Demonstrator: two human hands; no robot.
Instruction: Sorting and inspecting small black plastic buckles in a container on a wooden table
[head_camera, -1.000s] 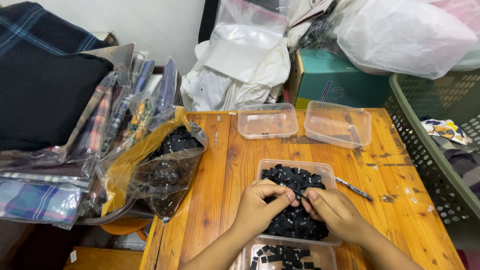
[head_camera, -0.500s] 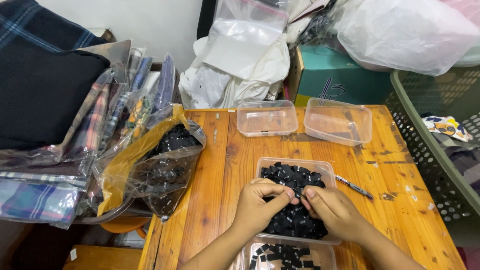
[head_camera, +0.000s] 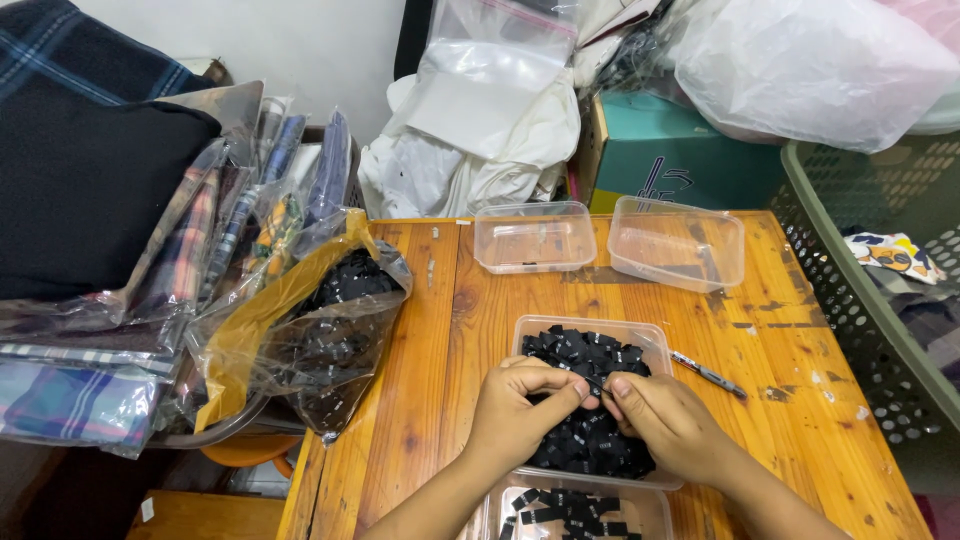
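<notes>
My left hand (head_camera: 525, 412) and my right hand (head_camera: 668, 420) meet over a clear plastic tray (head_camera: 560, 327) heaped with several small black fabric labels (head_camera: 580, 352). Both pinch one small black label (head_camera: 597, 384) between thumb and fingertips, fingertips touching. A second clear tray (head_camera: 520, 502) with black labels sits at the near table edge, partly covered by my wrists.
Two clear containers, one (head_camera: 533, 237) beside the other (head_camera: 677, 240), stand at the back of the wooden table (head_camera: 430, 400). A pen (head_camera: 708, 374) lies right of the tray. A plastic bag of black labels (head_camera: 335, 325) and bagged fabrics (head_camera: 120, 260) lie left. A green basket (head_camera: 860, 290) stands right.
My fingertips have closed together on one label above the heap. The view has shifted slightly; the rest stays in place.
</notes>
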